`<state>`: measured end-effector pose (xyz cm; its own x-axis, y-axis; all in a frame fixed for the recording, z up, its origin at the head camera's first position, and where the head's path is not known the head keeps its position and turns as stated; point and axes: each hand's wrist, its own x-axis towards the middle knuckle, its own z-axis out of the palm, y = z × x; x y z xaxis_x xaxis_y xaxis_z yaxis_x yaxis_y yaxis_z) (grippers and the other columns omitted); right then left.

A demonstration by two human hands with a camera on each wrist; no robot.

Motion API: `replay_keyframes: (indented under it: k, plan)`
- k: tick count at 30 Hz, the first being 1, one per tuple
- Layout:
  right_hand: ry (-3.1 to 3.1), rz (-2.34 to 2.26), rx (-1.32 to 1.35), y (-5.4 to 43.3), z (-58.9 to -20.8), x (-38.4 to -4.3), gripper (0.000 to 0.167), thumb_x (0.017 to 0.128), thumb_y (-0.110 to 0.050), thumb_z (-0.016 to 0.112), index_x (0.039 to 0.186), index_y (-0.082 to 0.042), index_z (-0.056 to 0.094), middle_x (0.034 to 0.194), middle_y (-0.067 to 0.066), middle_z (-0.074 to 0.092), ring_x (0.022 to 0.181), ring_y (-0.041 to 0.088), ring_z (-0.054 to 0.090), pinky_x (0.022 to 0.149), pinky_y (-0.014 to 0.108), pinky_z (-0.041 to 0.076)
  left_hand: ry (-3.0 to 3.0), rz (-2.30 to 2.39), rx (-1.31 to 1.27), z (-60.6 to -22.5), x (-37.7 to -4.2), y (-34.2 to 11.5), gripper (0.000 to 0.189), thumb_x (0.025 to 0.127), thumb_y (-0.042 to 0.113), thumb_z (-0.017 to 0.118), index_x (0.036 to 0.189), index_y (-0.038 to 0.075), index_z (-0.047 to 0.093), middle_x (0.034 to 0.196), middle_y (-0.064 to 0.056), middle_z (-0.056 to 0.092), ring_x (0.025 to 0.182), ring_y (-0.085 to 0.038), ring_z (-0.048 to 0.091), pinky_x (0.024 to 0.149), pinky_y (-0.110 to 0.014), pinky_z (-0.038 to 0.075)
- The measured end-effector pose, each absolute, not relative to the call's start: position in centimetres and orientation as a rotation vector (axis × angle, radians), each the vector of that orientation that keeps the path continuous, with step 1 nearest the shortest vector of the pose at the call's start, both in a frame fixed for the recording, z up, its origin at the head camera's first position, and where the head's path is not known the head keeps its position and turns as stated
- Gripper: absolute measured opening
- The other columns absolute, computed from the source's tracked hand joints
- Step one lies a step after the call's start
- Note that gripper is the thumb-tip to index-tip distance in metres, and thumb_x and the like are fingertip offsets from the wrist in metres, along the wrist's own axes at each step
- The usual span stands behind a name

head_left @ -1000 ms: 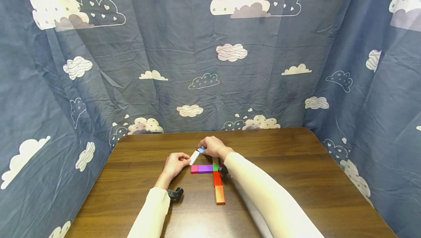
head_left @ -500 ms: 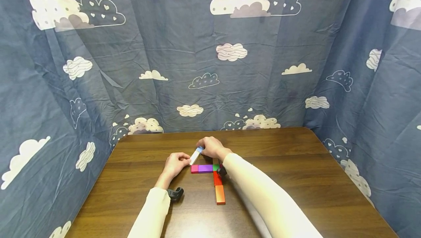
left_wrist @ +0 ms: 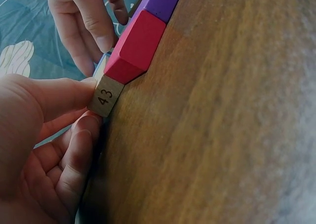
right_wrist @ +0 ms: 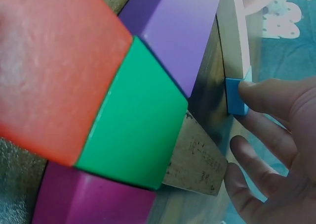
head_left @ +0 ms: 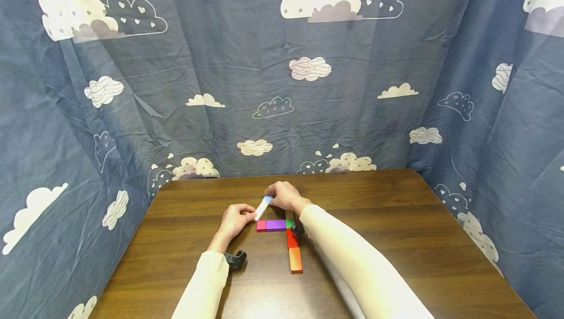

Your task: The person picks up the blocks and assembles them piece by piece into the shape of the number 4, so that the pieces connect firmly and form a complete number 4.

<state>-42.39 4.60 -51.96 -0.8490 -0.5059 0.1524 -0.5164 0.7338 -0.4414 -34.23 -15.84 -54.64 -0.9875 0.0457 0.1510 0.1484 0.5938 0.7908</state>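
Observation:
My left hand (head_left: 234, 222) pinches the near end of a long pale wooden block (head_left: 262, 211) between thumb and fingers. That end carries the printed number 43 in the left wrist view. At the block's far end sits a small blue block (right_wrist: 235, 96), flush against it, and my right hand (head_left: 284, 197) pinches it with thumb and fingertips. A pink block (left_wrist: 138, 46) has a corner right at the numbered end. From it a row runs rightward through a purple block (head_left: 275, 226) to a green block (right_wrist: 136, 120).
A red block (head_left: 292, 239) and an orange block (head_left: 295, 261) run from the green one toward me. A magenta block (right_wrist: 94, 197) and an unpainted block (right_wrist: 195, 157) also adjoin the green block. The brown table (head_left: 396, 240) ends at a cloud-patterned curtain (head_left: 246, 54).
My right hand has shifted slightly left with the blue block, turning it into line with the pale block and closing the gap between them. My left hand has stayed nearly still.

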Motion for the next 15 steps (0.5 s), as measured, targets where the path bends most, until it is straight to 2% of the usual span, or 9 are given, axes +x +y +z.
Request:
replay_keyframes:
  k: [9,15]
  plan:
    - [-2.919,0.741,0.866,4.8,-51.3,-42.0,0.033,0.079,-0.008,0.080,0.110,-0.015,0.078,0.097,-0.002,0.076,0.092,0.014,0.069,0.083,0.036,0.052,-2.688,-1.361,-0.196,-54.6,-34.2,-15.8,0.011,0.085,0.016,0.079,0.093,0.009,0.080,0.076,0.002,0.070,0.070,-0.010,0.058,0.067,-0.031,0.046]
    - [-2.961,0.750,0.846,4.8,-50.1,-41.6,0.032,0.083,-0.010,0.078,0.114,-0.014,0.077,0.103,-0.002,0.076,0.100,0.016,0.068,0.087,0.037,0.052,-2.664,-1.446,-0.184,-54.6,-34.3,-16.1,0.010,0.087,0.014,0.076,0.094,0.007,0.079,0.077,0.001,0.071,0.067,-0.008,0.060,0.065,-0.027,0.048]
